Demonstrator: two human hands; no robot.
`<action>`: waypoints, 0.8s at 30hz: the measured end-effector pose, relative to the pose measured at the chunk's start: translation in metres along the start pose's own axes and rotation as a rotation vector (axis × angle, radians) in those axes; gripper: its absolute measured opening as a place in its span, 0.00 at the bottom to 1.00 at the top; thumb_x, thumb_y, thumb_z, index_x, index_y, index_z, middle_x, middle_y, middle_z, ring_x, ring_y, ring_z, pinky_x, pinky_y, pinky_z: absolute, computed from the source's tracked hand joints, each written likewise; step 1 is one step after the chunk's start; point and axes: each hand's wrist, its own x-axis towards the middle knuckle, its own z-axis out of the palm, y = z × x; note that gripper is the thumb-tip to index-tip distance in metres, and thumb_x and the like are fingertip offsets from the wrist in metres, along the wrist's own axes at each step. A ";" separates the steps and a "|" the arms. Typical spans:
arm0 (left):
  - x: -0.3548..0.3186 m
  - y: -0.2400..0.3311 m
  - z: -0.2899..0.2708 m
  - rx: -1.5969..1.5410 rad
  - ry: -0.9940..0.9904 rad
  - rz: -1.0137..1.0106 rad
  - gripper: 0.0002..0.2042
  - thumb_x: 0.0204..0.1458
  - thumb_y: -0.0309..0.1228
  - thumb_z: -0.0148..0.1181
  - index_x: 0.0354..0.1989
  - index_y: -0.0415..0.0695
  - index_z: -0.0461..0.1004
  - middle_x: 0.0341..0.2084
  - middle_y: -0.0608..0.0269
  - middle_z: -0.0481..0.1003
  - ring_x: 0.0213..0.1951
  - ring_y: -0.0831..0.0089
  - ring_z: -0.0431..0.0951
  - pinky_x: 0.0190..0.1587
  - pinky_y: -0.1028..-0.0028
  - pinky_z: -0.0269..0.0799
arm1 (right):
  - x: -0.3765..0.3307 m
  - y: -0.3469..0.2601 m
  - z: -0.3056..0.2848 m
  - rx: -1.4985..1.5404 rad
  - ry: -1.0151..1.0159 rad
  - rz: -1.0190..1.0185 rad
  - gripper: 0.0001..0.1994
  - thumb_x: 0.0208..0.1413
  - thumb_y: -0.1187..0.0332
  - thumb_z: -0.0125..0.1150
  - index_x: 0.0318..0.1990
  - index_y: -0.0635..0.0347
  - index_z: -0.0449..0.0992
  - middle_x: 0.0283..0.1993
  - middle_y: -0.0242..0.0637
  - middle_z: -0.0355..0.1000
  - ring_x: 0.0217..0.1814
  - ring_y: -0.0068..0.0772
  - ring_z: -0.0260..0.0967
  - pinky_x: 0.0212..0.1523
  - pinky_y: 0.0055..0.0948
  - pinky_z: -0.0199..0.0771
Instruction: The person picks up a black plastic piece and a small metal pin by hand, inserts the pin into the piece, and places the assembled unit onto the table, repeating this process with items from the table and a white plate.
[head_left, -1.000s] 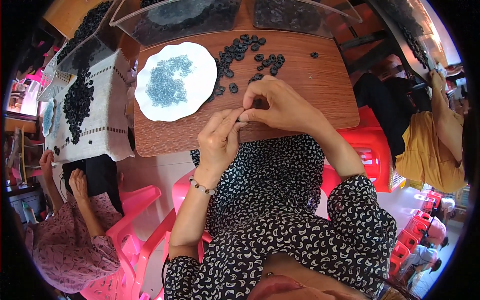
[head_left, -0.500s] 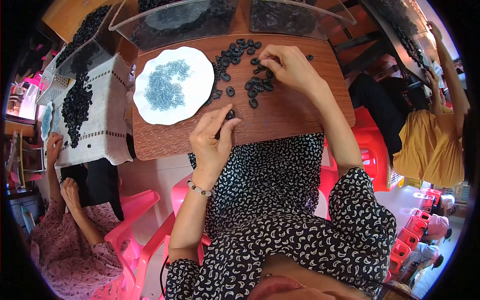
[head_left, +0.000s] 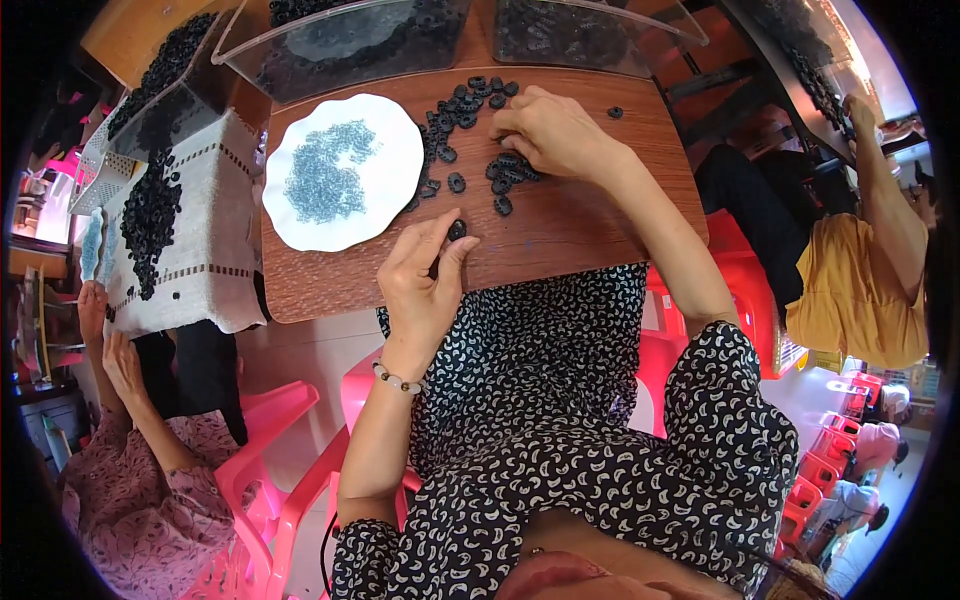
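Note:
My left hand (head_left: pixel 420 275) pinches a small black oval piece (head_left: pixel 457 230) between thumb and index finger, just above the near part of the table. At the far side of the table, my right hand (head_left: pixel 555 135) bends its fingers down among loose black oval pieces (head_left: pixel 509 172); its fingertips are close together and partly hide what is under them. More of these pieces, with small holes in them, lie in a curved heap (head_left: pixel 445 127) between the right hand and a white wavy-edged plate (head_left: pixel 395 215). Tiny clear bluish beads (head_left: pixel 325 180) are spread on the plate.
Clear plastic bins (head_left: pixel 365 75) holding black pieces stand along the far edge of the brown table (head_left: pixel 600 225). One stray piece (head_left: pixel 615 112) lies at the right. At left, a person's hands (head_left: pixel 122 365) are beside a cloth-covered table (head_left: pixel 215 260); another person (head_left: pixel 855 290) sits at right.
My right hand has moved slightly left and its fingers now curl down over the pieces. My left hand keeps its pinch in nearly the same place. The neighbour's hands at left have shifted.

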 end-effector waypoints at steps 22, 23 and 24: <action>0.002 -0.002 0.000 -0.084 0.041 0.014 0.13 0.54 0.20 0.67 0.49 0.38 0.82 0.38 0.53 0.83 0.38 0.66 0.84 0.41 0.72 0.78 | -0.053 -0.082 0.007 1.229 0.098 0.239 0.12 0.62 0.67 0.68 0.47 0.66 0.83 0.38 0.31 0.82 0.39 0.14 0.75 0.39 0.18 0.75; 0.002 -0.001 0.001 -0.083 0.038 0.014 0.13 0.54 0.20 0.67 0.49 0.38 0.82 0.38 0.53 0.83 0.38 0.66 0.84 0.41 0.72 0.78 | -0.053 -0.082 0.007 1.230 0.101 0.241 0.12 0.62 0.67 0.68 0.47 0.66 0.83 0.38 0.31 0.82 0.39 0.14 0.75 0.39 0.18 0.75; 0.001 0.000 0.001 -0.086 0.032 0.017 0.14 0.54 0.20 0.66 0.49 0.38 0.82 0.39 0.53 0.83 0.39 0.66 0.84 0.41 0.72 0.78 | -0.053 -0.082 0.007 1.212 0.093 0.243 0.11 0.62 0.68 0.68 0.46 0.66 0.83 0.38 0.31 0.82 0.39 0.14 0.76 0.39 0.18 0.75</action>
